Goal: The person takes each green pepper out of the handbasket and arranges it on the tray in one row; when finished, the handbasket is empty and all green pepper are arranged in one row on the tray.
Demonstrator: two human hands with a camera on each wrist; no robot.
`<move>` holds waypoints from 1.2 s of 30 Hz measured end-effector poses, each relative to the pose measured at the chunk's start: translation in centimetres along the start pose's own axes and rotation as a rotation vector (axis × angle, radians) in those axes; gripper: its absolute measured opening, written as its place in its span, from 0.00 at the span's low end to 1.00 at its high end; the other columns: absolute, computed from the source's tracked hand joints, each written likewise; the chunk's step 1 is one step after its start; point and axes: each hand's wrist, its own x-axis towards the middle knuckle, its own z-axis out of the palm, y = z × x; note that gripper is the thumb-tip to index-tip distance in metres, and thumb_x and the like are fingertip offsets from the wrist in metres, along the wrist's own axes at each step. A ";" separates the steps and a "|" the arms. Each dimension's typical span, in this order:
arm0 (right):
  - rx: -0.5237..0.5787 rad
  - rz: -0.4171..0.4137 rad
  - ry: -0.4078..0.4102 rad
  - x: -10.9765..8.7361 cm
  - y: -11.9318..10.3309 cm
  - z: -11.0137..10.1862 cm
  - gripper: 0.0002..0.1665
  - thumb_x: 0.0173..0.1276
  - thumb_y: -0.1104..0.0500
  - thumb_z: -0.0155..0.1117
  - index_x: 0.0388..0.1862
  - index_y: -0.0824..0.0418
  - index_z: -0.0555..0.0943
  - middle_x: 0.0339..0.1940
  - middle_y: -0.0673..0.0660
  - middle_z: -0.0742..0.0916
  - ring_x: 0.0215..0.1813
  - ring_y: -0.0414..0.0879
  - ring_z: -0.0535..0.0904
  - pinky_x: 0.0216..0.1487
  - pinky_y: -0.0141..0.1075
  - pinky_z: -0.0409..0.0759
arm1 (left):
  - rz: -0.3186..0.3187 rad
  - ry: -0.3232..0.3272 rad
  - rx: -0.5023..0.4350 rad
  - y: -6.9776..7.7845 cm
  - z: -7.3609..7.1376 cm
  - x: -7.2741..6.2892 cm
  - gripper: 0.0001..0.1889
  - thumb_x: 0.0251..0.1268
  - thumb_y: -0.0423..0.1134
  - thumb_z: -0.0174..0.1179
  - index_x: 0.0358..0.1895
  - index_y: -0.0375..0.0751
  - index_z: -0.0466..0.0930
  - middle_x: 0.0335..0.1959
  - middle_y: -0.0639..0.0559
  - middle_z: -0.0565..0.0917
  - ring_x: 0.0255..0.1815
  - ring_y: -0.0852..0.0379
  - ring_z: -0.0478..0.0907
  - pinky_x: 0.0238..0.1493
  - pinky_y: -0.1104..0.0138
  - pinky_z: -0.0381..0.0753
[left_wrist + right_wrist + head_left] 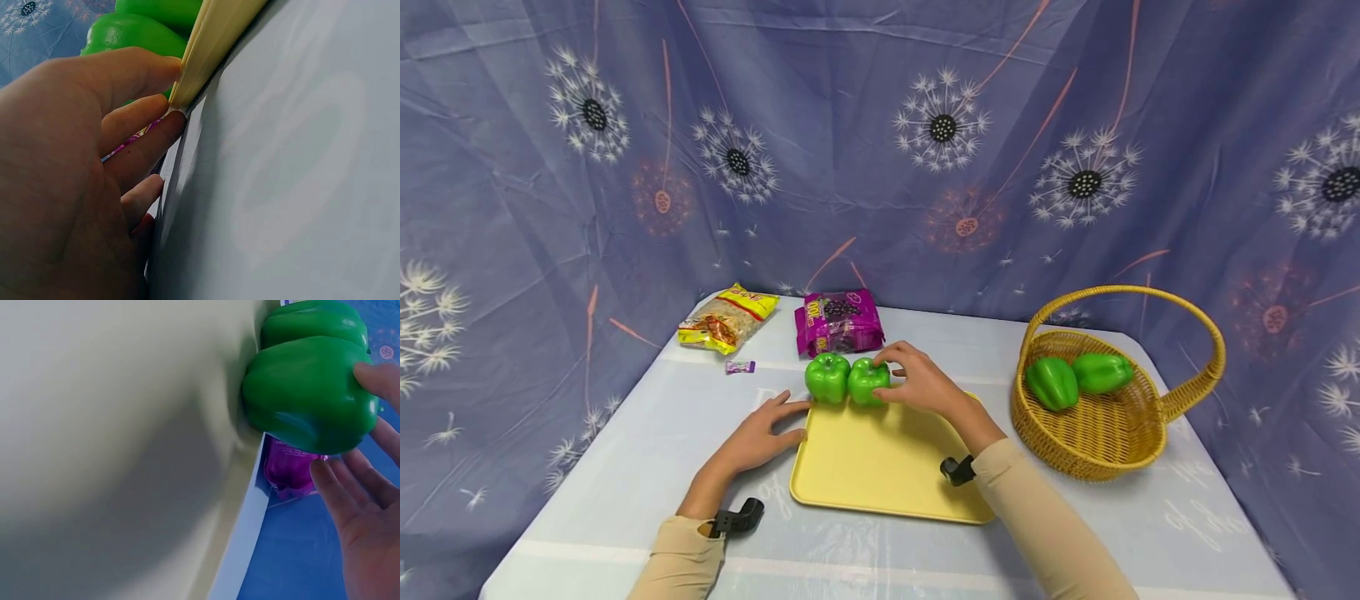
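Observation:
Two glossy green bell peppers stand side by side at the back left of a yellow tray [880, 467]. My right hand [917, 382] grips the right-hand bell pepper [867, 385] from its right side, fingers on the far side and thumb on the near side. In the right wrist view, the thumb [378, 378] lies against that pepper. The other bell pepper [827, 379] sits just to its left. My left hand [763, 433] is at the tray's left edge, its fingertips touching the rim in the left wrist view, with fingers loosely extended.
At right stands a yellow wicker basket [1090, 458] with a tall handle, holding two green bell peppers [1052, 383]. Behind the tray lies a purple snack bag [842, 321]. A yellow, partly clear food bag [730, 318] and a small purple packet [740, 367] lie at the back left.

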 end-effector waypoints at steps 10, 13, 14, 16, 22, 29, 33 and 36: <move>-0.035 -0.027 0.025 -0.8 -0.3 -1.9 0.28 0.58 0.51 0.73 0.57 0.56 0.79 0.55 0.47 0.76 0.59 0.44 0.72 0.54 0.37 0.78 | 0.004 0.007 0.008 0.0 0.0 0.0 0.27 0.64 0.54 0.60 0.66 0.56 0.73 0.74 0.37 0.56 0.72 0.32 0.52 0.65 0.35 0.52; -0.050 -0.015 0.025 -1.2 -0.2 -2.6 0.26 0.59 0.50 0.72 0.57 0.52 0.79 0.54 0.44 0.76 0.58 0.39 0.72 0.54 0.35 0.78 | 0.001 0.003 0.007 0.0 0.0 0.0 0.27 0.64 0.54 0.60 0.66 0.56 0.73 0.74 0.37 0.56 0.72 0.33 0.52 0.65 0.35 0.52; -0.055 -0.015 0.025 -1.3 -0.2 -2.8 0.26 0.59 0.49 0.72 0.57 0.50 0.79 0.53 0.44 0.76 0.58 0.39 0.72 0.53 0.35 0.78 | 0.003 0.001 0.008 0.0 0.0 0.0 0.27 0.64 0.54 0.60 0.66 0.56 0.73 0.74 0.37 0.56 0.72 0.32 0.52 0.65 0.35 0.52; -0.070 -0.021 0.026 -1.6 -0.2 -3.4 0.25 0.59 0.48 0.72 0.56 0.47 0.78 0.53 0.43 0.76 0.57 0.39 0.73 0.53 0.34 0.78 | 0.005 -0.002 0.008 0.0 0.0 0.0 0.27 0.64 0.54 0.60 0.66 0.56 0.73 0.74 0.37 0.56 0.72 0.32 0.52 0.64 0.35 0.52; -0.132 -0.047 0.035 -2.6 0.0 -4.8 0.25 0.60 0.46 0.71 0.56 0.46 0.78 0.53 0.45 0.77 0.55 0.43 0.75 0.53 0.38 0.78 | 0.006 -0.001 0.012 0.1 -0.1 0.1 0.27 0.64 0.53 0.61 0.66 0.56 0.73 0.73 0.37 0.57 0.71 0.32 0.52 0.64 0.35 0.53; -0.183 -0.032 0.045 -4.2 0.4 -6.6 0.24 0.61 0.45 0.70 0.56 0.46 0.78 0.54 0.48 0.79 0.55 0.45 0.75 0.55 0.44 0.77 | -0.001 -0.004 0.014 0.1 -0.1 0.0 0.27 0.63 0.54 0.61 0.66 0.58 0.73 0.74 0.38 0.56 0.72 0.33 0.52 0.64 0.35 0.52; -0.181 -0.023 0.062 -5.2 0.6 -8.0 0.25 0.61 0.46 0.70 0.57 0.46 0.78 0.54 0.47 0.79 0.56 0.44 0.74 0.54 0.43 0.77 | 0.008 -0.003 0.009 0.2 -0.1 -0.1 0.27 0.64 0.54 0.61 0.66 0.58 0.73 0.74 0.37 0.56 0.72 0.33 0.52 0.64 0.35 0.52; -0.171 -0.009 0.076 -5.9 0.6 -9.1 0.25 0.61 0.46 0.70 0.57 0.46 0.78 0.54 0.45 0.79 0.57 0.43 0.74 0.54 0.43 0.77 | 0.012 -0.002 0.001 0.3 -0.1 -0.2 0.27 0.64 0.54 0.61 0.66 0.57 0.73 0.74 0.37 0.56 0.72 0.32 0.52 0.64 0.34 0.52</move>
